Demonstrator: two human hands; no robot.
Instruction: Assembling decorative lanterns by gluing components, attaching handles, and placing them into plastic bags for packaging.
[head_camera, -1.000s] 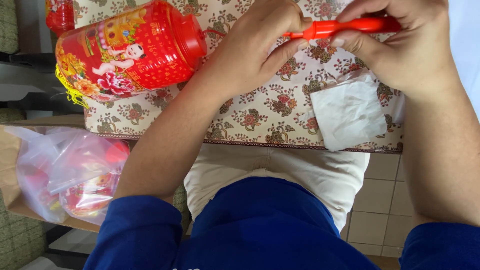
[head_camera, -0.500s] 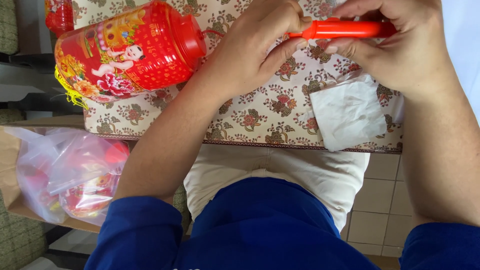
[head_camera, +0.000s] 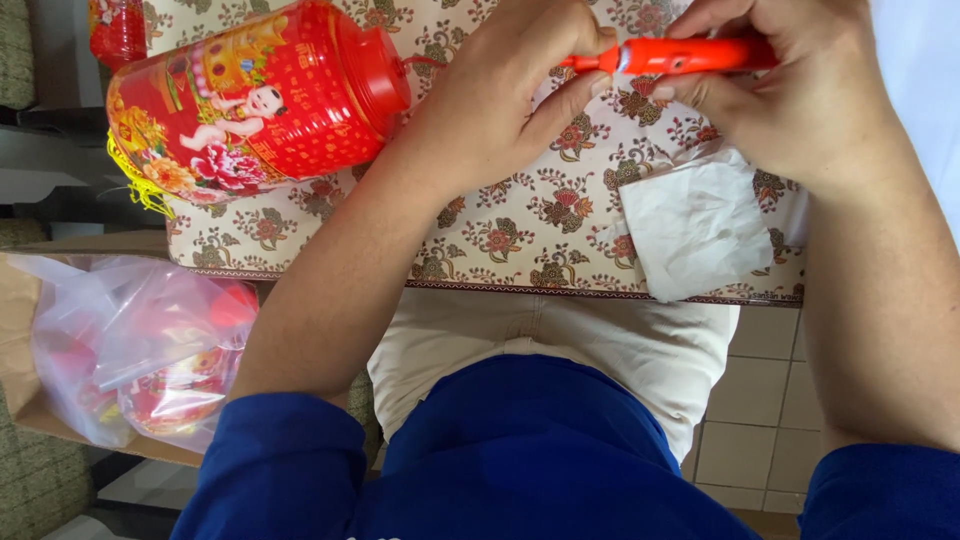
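- Your desk (head_camera: 520, 230) fills the upper middle of the view, covered in a cream cloth patterned with dark red flowers; its trimmed edge runs just above your lap.
- Your blue top and pale trousers take up the bottom of the view, with beige floor tiles (head_camera: 750, 440) showing at the lower right.
- A clear plastic bag (head_camera: 130, 350) sits off the desk at the lower left, on brown cardboard, with more red and gold pieces inside; what they are exactly cannot be told through the plastic.
- A red lantern (head_camera: 250, 100) lies on its side at the upper left of the desk, printed with a child figure, pink flowers and gold bands, with a yellow fringe hanging off its left end. Its red cap end points toward your left hand, and a thin red cord leaves that end and runs behind the hand.
- Your right hand (head_camera: 790, 100) is at the upper right, fingers closed around the right part of the red stick.
- Your left hand (head_camera: 500, 100) is curled just right of the lantern's cap, its fingertips pinching the left end of the stick.
- A crumpled white paper (head_camera: 700, 225) lies on the desk below your right hand, close to the desk's front edge.
- The red stick (head_camera: 680, 55), a slim plastic handle, is held level above the desk between both hands, near the top of the view.
- A second red piece (head_camera: 118, 30) shows only partly in the top left corner.
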